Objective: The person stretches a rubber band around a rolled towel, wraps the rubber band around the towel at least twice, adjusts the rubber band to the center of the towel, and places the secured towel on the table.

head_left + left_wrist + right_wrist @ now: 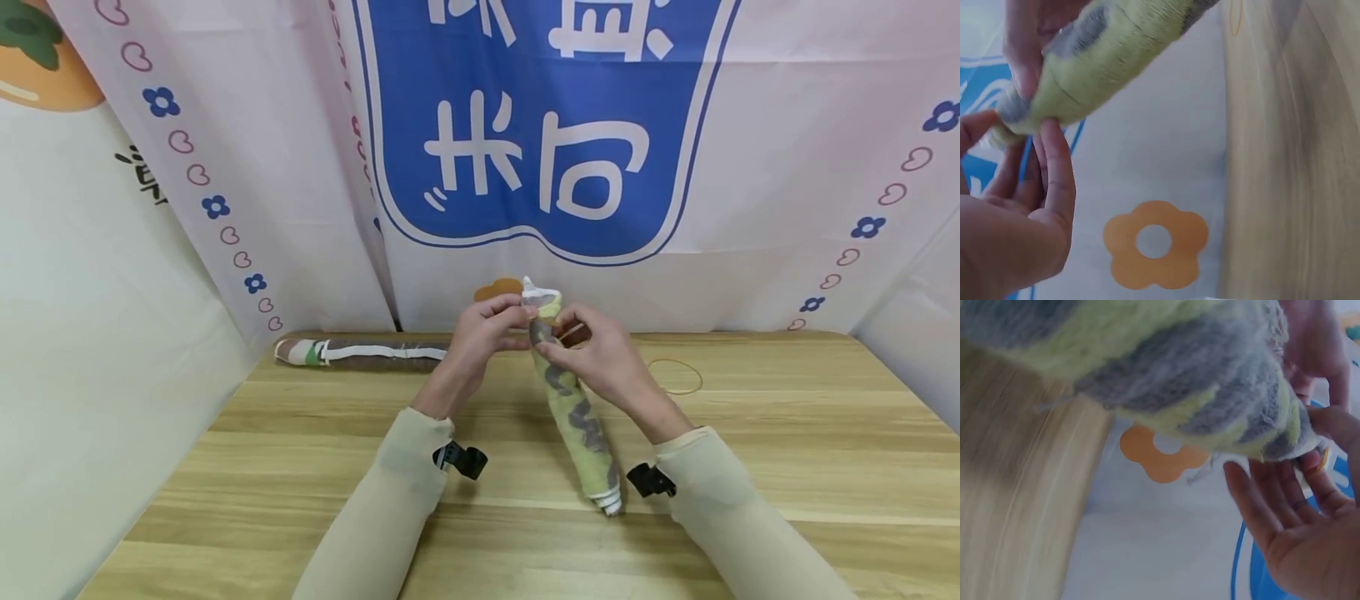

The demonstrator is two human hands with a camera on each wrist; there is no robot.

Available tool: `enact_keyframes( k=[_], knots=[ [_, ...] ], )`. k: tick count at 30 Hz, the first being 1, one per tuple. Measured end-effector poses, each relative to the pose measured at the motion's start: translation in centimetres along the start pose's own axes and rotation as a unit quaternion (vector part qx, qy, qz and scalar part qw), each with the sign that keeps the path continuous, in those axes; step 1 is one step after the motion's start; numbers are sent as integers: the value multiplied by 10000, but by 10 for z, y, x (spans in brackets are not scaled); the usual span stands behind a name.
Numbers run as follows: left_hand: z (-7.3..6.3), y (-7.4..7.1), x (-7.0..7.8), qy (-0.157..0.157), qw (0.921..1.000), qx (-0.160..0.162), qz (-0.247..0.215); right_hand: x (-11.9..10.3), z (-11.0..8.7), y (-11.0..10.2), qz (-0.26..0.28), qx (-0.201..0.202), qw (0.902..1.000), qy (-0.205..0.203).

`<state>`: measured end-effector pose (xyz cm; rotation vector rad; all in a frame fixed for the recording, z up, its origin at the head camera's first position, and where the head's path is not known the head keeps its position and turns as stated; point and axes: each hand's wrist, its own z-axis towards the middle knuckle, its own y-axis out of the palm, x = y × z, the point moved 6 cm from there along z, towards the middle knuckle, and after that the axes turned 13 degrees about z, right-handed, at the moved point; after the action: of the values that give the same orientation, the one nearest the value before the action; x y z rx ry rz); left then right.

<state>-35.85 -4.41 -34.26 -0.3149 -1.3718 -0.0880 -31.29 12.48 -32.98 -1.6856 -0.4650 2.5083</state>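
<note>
Wore long, plain cream fabric sleeves; small black blocky wrist devices stuck out at both cuffs.

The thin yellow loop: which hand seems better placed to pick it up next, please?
Probably the right hand: the loop lies near its wrist, while the left hand is farther away.

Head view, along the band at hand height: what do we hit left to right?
Brown roll with white stripe → left hand → yellow-gray roll → right hand → thin yellow loop.
</note>
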Motion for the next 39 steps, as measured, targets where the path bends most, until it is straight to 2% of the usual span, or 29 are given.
enact_keyframes(
  k=[5,9,12,16,19,22,25,28,30,34,36,39],
  knots=[
    [4,1,-6,-27,9982,-488,-352,5,1,-4,870,-327,9953,279],
    [5,4,-7,-112,9959,-653,-611,9,2,-6,1028,-476,9924,474],
    [3,5,-5,-154,9962,-502,-693,8,2,-5,864,-559,9934,504],
    [1,4,-2,-128,9975,-86,-684,5,1,-3,591,-602,9951,512],
    [0,3,-2,-151,9976,171,-652,2,0,-2,402,-487,9967,513],
    [-1,3,-2,-242,9974,294,-607,-2,0,-2,205,-302,9985,413],
    [-2,4,-1,-304,9974,377,-532,-8,0,-1,-32,-133,9999,94],
    [-2,3,0,-307,9973,493,-447,-16,-1,3,-365,-36,9981,-501],
    [-3,2,1,-271,9973,577,-376,-21,-2,7,-702,31,9924,-1006],
    [-6,2,6,-132,9969,725,-270,-29,-7,12,-1419,234,9731,-1802],
    [-7,1,8,-65,9965,814,-205,-31,-9,13,-1668,329,9657,-1962],
    [-8,0,11,-30,9953,960,-158,-33,-10,14,-1890,453,9601,-2011]
  ],
)
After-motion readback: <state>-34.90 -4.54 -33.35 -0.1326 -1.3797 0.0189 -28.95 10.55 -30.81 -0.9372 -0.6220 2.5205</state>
